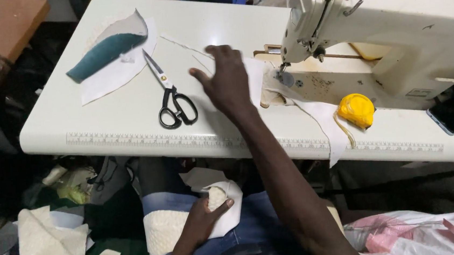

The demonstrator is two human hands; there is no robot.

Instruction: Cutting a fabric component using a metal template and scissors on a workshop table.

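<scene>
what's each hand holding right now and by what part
The left hand grips a white fabric piece on the lap, thumb over its rounded padded end. The right hand lies flat on the white cloth on the table, holding nothing.

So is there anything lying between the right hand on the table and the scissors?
Nothing visible does. The right hand rests flat on the white fabric, and the scissors lie just to its left on bare white table, with no object in the gap.
</scene>
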